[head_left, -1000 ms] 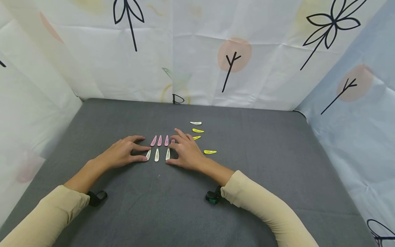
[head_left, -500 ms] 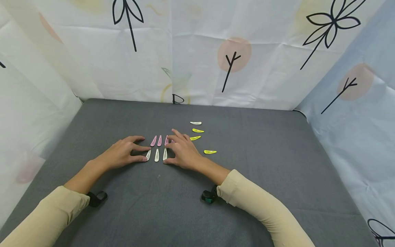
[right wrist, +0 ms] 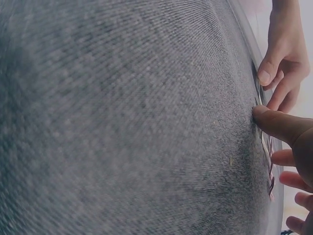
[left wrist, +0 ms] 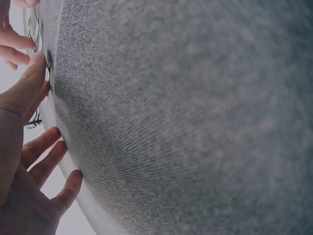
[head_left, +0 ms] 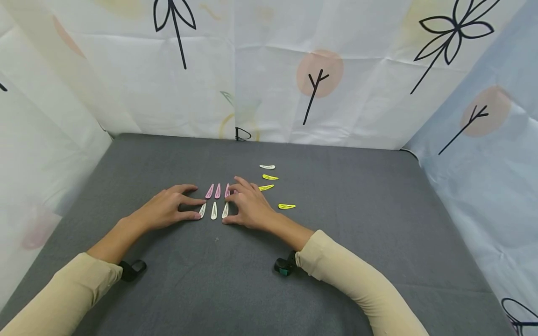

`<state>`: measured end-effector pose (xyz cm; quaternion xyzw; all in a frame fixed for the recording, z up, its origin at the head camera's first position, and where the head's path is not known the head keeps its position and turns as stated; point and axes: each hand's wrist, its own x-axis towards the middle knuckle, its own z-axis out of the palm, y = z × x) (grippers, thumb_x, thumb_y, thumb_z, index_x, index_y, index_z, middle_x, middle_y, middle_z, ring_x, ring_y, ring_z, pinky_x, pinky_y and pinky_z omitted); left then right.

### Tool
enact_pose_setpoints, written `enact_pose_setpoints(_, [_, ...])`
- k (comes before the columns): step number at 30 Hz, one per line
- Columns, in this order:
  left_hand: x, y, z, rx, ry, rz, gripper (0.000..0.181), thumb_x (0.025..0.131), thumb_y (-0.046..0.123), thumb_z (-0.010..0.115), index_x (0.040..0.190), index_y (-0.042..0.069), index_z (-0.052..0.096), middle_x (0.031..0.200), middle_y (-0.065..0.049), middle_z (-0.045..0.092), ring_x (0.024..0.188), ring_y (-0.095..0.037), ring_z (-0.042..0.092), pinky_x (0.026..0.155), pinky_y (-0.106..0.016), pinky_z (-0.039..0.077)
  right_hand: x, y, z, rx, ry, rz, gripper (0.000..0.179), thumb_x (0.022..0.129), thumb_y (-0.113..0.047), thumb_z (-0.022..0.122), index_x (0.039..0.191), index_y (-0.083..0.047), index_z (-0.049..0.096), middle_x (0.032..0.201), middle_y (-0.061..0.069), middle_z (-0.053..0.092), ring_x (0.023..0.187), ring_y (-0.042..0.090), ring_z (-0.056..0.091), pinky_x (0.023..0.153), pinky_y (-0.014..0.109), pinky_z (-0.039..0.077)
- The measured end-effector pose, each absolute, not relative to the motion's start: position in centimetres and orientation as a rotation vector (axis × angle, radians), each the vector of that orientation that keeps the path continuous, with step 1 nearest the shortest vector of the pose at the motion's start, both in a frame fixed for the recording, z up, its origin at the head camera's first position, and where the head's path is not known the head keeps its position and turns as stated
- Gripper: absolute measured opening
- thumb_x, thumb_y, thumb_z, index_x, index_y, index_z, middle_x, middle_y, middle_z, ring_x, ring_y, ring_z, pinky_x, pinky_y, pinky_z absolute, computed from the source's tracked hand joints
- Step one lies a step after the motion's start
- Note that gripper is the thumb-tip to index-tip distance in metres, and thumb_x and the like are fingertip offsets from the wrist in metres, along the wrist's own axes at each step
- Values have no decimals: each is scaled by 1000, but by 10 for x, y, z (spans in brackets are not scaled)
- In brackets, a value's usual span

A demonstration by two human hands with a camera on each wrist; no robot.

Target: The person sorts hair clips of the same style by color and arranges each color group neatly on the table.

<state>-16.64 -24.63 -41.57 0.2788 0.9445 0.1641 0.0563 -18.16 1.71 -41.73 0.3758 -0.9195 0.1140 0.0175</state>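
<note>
Snap hair clips lie in two rows on a grey cloth. In the head view, my left hand (head_left: 170, 205) holds the leftmost white hair clip (head_left: 202, 211) by its two ends, between thumb and index finger. My right hand (head_left: 254, 205) holds another white hair clip (head_left: 225, 210) the same way, its other fingers spread over the back row. Between them lies a middle white hair clip (head_left: 214, 211), untouched. Behind stand several pink hair clips (head_left: 217, 191) in a row; the right ones are partly hidden by my right fingers. Both wrist views show the thumbs (right wrist: 261, 112) low at the cloth.
Right of my right hand lie yellow hair clips (head_left: 286, 206), one partly covered by the hand, with a single white hair clip (head_left: 267, 167) farther back. A printed white curtain (head_left: 269, 93) surrounds the grey table (head_left: 357, 224) at the back and sides.
My right hand has slid a little left with its white hair clip, closer to the middle one, then stopped. My left hand has stayed in place.
</note>
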Motion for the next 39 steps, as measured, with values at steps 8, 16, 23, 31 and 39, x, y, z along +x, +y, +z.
enact_pose_setpoints(8, [-166,-247,-417,837,2870,491,47,88,45,74,127,18,71,141,-23,52,128,-45,48,94,-70,38,-182,20,-416,1176,-2830,351,57,77,-55,81,119,-16,75,133,3,60,145,28,32,108,46,34])
enact_pose_setpoints(16, [-167,-248,-419,838,2875,508,47,87,45,75,127,19,71,142,-22,51,130,-43,47,95,-70,37,-196,42,-407,1117,-2800,473,50,81,-46,81,117,-12,74,132,7,60,143,28,35,109,49,34])
enact_pose_setpoints(23, [-166,-250,-418,878,2874,538,46,87,43,75,127,19,71,141,-22,52,130,-43,47,95,-67,38,-222,74,-399,941,-2851,565,44,86,-38,79,118,-7,73,134,10,59,143,29,35,108,55,34])
enact_pose_setpoints(31, [-165,-250,-418,885,2874,531,46,88,45,74,126,18,71,140,-22,53,130,-44,48,94,-67,39,-250,102,-402,792,-2918,647,39,93,-30,73,125,-6,70,135,13,58,141,32,35,108,56,33])
enact_pose_setpoints(39, [-165,-249,-418,878,2877,537,46,88,45,74,126,19,72,141,-22,53,129,-43,48,94,-68,38,-266,119,-412,684,-2976,640,40,95,-26,70,128,-5,67,136,16,56,135,33,43,106,54,36])
